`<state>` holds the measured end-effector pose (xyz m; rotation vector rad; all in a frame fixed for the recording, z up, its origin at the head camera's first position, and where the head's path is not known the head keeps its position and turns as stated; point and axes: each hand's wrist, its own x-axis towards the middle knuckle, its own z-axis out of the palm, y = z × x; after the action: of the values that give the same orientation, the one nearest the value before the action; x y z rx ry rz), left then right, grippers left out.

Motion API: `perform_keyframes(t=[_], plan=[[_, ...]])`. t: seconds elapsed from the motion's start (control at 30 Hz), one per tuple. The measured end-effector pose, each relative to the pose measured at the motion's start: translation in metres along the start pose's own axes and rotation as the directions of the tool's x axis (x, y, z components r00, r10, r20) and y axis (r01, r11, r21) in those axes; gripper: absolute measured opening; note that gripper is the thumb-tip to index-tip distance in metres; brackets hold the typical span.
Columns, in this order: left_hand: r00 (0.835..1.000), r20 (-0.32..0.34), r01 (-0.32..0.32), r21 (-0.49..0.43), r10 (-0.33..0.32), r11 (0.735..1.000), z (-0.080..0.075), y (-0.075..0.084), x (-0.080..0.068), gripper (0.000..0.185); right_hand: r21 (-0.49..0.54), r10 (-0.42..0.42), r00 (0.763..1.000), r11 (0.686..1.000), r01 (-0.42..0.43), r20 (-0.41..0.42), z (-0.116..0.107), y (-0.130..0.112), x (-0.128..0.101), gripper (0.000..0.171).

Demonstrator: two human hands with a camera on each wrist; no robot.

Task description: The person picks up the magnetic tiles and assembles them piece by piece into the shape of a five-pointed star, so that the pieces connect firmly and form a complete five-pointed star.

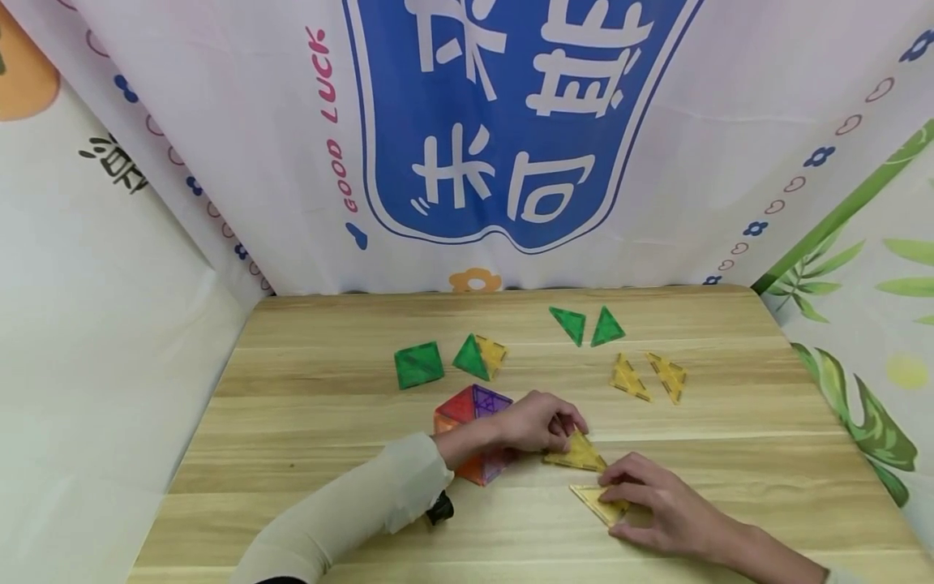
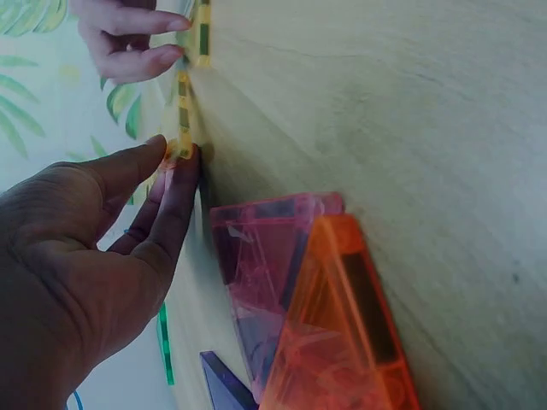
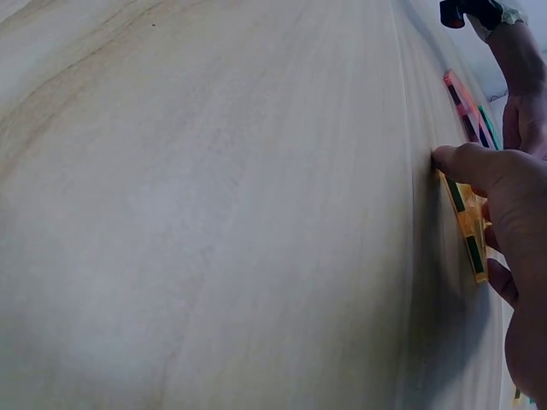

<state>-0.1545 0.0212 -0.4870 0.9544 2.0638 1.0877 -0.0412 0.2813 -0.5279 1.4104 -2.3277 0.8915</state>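
Note:
My left hand (image 1: 536,422) pinches the left corner of a translucent yellow triangle magnetic tile (image 1: 581,454), thumb and fingertips on it in the left wrist view. Just in front and to the right, my right hand (image 1: 667,507) grips a second yellow triangle tile (image 1: 598,500) by its edges, thumb at the near corner. The two yellow tiles are close, with a small gap between them at the left. Beneath my left forearm lies a hexagon-like group of red (image 1: 460,405), purple (image 1: 489,401) and orange (image 2: 376,299) tiles, partly hidden by the wrist.
Toward the back of the wooden table (image 1: 306,422) lie a green square of tiles (image 1: 419,365) and a joined green and yellow piece (image 1: 473,358). Farther right are two green triangles (image 1: 607,328) and two yellow ones (image 1: 629,379). A printed cloth (image 1: 284,162) hangs behind.

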Motion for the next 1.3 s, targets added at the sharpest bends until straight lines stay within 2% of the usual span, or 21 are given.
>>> perform_keyframes(t=[0.1, 0.23, 0.5, 0.63, 0.8, 0.93, 1.07, 1.3], plan=[[1.0, 0.004, -0.021, 0.031, 0.02, 0.999, 0.004, 0.001, 0.001, 0.024, -0.022, -0.01, 1.0, 1.0, 0.009, -0.019, 0.001, 0.0, -0.001, 0.036], [0.999, 0.01, -0.042, 0.118, 0.041, 0.992, 0.009, 0.008, 0.002, 0.025, -0.03, -0.034, 0.999, 0.999, 0.033, -0.04, 0.002, 0.001, -0.001, 0.035], [0.998, 0.028, -0.068, 0.277, 0.062, 0.958, 0.02, 0.015, 0.004, 0.027, -0.039, -0.01, 0.999, 0.999, 0.009, -0.035, 0.003, 0.0, -0.002, 0.029], [0.996, 0.037, -0.087, 0.322, 0.079, 0.943, 0.021, 0.014, 0.003, 0.029, -0.034, -0.004, 1.0, 0.999, 0.003, -0.03, 0.003, -0.001, -0.001, 0.026], [0.995, 0.037, -0.097, 0.353, 0.09, 0.931, 0.015, 0.012, 0.002, 0.032, -0.009, -0.005, 0.999, 1.0, 0.004, -0.045, 0.0, 0.001, 0.0, 0.032], [0.994, -0.007, -0.1, 0.376, 0.111, 0.921, 0.003, 0.008, 0.003, 0.031, 0.041, 0.033, 0.996, 0.999, -0.03, -0.078, -0.01, 0.008, 0.003, 0.037], [0.986, -0.084, -0.095, 0.42, 0.143, 0.902, -0.015, 0.002, 0.01, 0.032, 0.049, 0.109, 0.988, 0.993, -0.105, -0.105, -0.024, 0.023, 0.005, 0.036], [0.964, -0.248, 0.039, 0.482, 0.093, 0.875, -0.043, -0.007, 0.033, 0.043, -0.087, 0.227, 0.965, 0.967, -0.239, -0.128, -0.05, 0.06, 0.012, 0.038]])
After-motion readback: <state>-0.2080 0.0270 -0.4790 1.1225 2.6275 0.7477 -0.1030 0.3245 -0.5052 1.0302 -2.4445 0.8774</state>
